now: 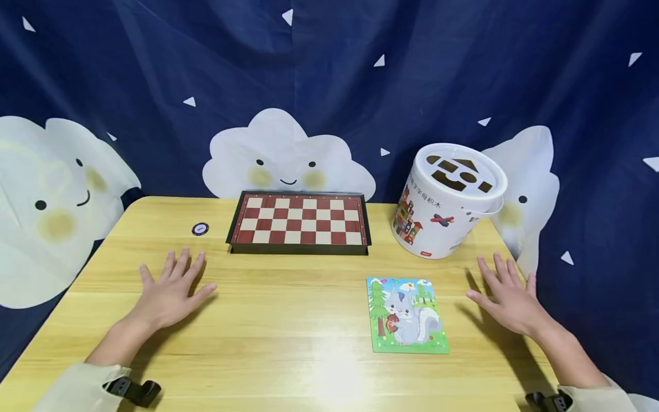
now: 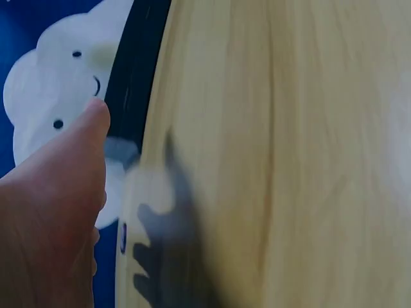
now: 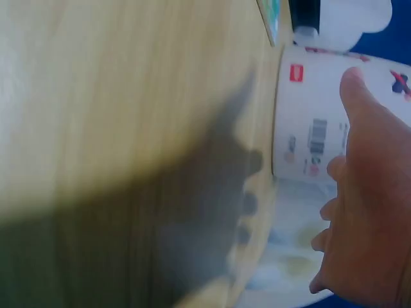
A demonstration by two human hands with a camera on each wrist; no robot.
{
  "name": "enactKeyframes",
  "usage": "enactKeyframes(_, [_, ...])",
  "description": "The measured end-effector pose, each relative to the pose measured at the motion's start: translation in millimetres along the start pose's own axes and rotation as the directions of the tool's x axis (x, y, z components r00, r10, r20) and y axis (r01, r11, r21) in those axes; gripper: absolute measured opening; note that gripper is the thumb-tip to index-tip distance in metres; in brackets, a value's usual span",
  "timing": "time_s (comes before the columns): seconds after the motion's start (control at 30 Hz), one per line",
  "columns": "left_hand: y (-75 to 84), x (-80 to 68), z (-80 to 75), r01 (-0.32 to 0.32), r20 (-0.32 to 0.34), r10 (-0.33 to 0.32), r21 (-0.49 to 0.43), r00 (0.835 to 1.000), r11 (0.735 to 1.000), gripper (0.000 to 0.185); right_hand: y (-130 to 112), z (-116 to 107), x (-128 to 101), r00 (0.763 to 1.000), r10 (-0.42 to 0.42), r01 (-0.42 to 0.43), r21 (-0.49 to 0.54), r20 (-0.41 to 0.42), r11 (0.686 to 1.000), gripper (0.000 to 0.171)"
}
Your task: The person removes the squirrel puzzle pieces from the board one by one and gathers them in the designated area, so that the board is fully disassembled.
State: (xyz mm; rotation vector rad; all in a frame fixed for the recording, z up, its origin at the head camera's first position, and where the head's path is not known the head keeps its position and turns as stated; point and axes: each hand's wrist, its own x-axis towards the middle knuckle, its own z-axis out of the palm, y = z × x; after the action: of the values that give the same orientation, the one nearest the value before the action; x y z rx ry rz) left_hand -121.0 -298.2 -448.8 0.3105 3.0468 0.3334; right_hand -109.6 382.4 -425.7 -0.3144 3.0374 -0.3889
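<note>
My left hand (image 1: 169, 294) hovers palm down over the left of the table with its fingers spread, holding nothing. Just beyond its fingertips lies a small dark-rimmed poker chip (image 1: 200, 229). On the other side my right hand (image 1: 511, 300) is also spread above the table, with nothing in it. Left of that hand lies a squirrel picture puzzle (image 1: 408, 316). Behind it stands a white lidded bucket (image 1: 437, 212), which the right wrist view shows past the thumb. A red and white chessboard (image 1: 301, 220) in a black frame sits at the back middle, away from both hands.
The light wooden table (image 1: 278, 320) has its back edge against a dark blue curtain (image 1: 329, 68) with white cloud faces. The bucket has shaped holes in its lid and a handle (image 1: 489, 212) at its side. A bright glare shows at the table's front.
</note>
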Motion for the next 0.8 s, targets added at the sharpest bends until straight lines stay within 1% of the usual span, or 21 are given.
enactKeyframes(0.1, [13.4,4.8,-2.0,-0.038,-0.004,0.038,-0.010,0.999,0.999,0.083,-11,4,2,1.000,-0.014,0.012,0.044,0.026,0.999,0.084])
enactKeyframes(0.2, [29.6,11.3,-5.2,-0.090,0.000,0.090,-0.022,0.996,0.996,0.081,-25,9,5,0.998,-0.043,0.041,0.053,0.045,0.998,0.083])
enactKeyframes(0.3, [48.5,18.7,-9.4,-0.145,0.006,0.145,-0.027,0.989,0.989,0.078,-40,14,9,0.995,-0.089,0.087,0.054,0.044,0.995,0.083])
enactKeyframes(0.4, [69.9,26.7,-13.7,-0.199,-0.003,0.199,-0.037,0.980,0.979,0.076,-56,18,12,0.991,-0.127,0.124,0.066,0.042,0.990,0.082])
enactKeyframes(0.5, [91.5,35.2,-14.3,-0.259,-0.021,0.259,-0.044,0.966,0.965,0.076,-71,24,15,0.987,-0.154,0.150,0.081,0.051,0.985,0.082])
enactKeyframes(0.63, [120.4,46.2,-12.2,-0.344,-0.049,0.342,-0.058,0.938,0.937,0.075,-89,32,19,0.981,-0.175,0.166,0.104,0.086,0.981,0.082])
enactKeyframes(0.8, [158.9,59.1,-9.4,-0.417,-0.060,0.413,-0.120,0.909,0.901,0.070,-106,43,27,0.973,-0.201,0.190,0.103,0.109,0.976,0.082])
